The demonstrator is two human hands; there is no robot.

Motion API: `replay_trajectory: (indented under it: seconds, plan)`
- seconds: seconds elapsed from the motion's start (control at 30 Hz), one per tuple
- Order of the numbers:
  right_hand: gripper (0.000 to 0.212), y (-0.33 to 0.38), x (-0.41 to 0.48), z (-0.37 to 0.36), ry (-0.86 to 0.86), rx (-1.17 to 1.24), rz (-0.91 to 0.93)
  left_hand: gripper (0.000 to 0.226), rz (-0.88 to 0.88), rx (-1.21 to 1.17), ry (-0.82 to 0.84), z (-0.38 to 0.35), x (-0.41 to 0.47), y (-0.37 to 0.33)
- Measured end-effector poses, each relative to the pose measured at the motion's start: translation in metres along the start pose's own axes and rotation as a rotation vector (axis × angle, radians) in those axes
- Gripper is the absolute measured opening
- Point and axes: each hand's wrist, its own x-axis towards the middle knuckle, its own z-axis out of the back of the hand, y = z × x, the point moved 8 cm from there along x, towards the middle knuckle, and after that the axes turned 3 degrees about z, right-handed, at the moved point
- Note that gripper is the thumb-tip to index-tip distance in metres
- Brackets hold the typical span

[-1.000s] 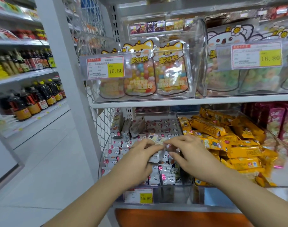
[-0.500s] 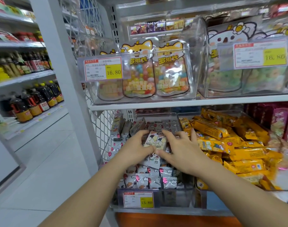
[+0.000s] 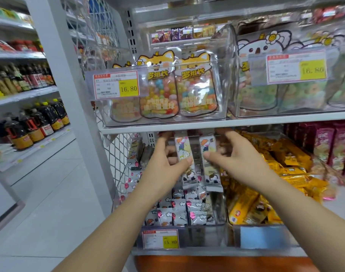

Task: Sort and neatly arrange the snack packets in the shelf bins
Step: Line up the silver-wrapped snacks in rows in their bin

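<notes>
You're mid-sort in the clear plastic bin [image 3: 206, 235] on the lower shelf, with both hands lifted above the pile of small white cartoon-print snack packets [image 3: 170, 214]. Your left hand [image 3: 163, 163] pinches one slim white packet with a cartoon child on it [image 3: 181, 148] between thumb and curled fingers. Your right hand [image 3: 236, 160] pinches a matching second packet [image 3: 206, 144] the same way. Both packets stand upright, side by side and just apart, right under the edge of the white shelf board [image 3: 207, 125] above. By my read you're squaring up a pair. Next, set them down on end in a row at the back of the bin, keeping clear of the yellow packets [image 3: 285, 173] next door. Half a second ago your hands were lower and pressed together over the pile; now they've risen and parted, one packet each.
</notes>
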Motion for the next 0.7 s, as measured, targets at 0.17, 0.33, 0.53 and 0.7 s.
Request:
replay_trajectory:
  seconds: [0.17,0.33,0.53,0.7]
  plan:
    - [0.029,-0.019,-0.013,0.014,-0.035,0.017,-0.097,0.051,0.111,0.056,0.059,-0.025,-0.004,0.023]
    - [0.032,-0.019,-0.027,0.027,-0.088,0.021,-0.104,0.036,0.165,0.122,0.125,-0.045,-0.003,0.037]
    - [0.036,-0.01,-0.036,0.02,-0.025,0.124,-0.037,0.032,0.052,0.408,0.211,-0.059,0.001,0.048]
    - [0.038,-0.006,-0.043,-0.002,0.168,-0.077,0.041,0.033,0.03,0.703,0.297,-0.06,0.005,0.048]
